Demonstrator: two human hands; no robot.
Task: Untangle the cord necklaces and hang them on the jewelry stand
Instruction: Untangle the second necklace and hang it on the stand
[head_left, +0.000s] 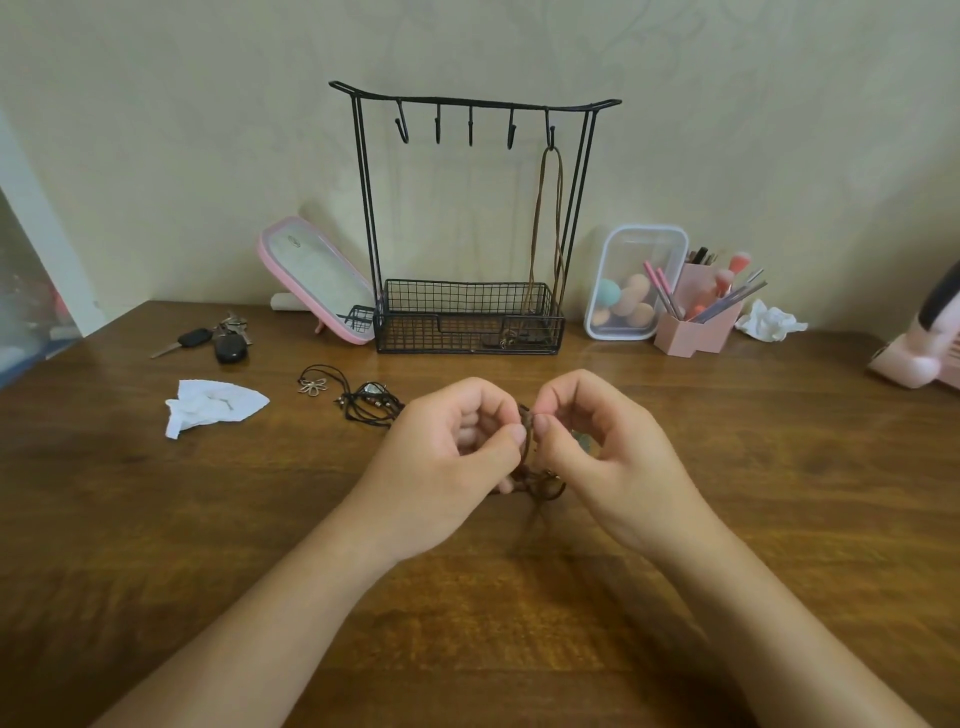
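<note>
Brown cord (529, 447) pinched by left hand (447, 460) and right hand (608, 460) (mostly hidden between them).

Jewelry stand (478, 103): four hooks (438, 130) left of the hung brown necklace (538, 223) are free, open from the front. Pink mirror (317, 278) crowds the stand's left side; clear container (634, 260) and brush holder (696, 327) are on its right. Front-left of stand: black cord pile (369, 405), tissue (208, 408), keys (226, 343). Straight in front a bare table (727, 467) strip, then left hand (447, 462) and right hand (608, 457) pinching a tangled brown cord (540, 483).
</note>
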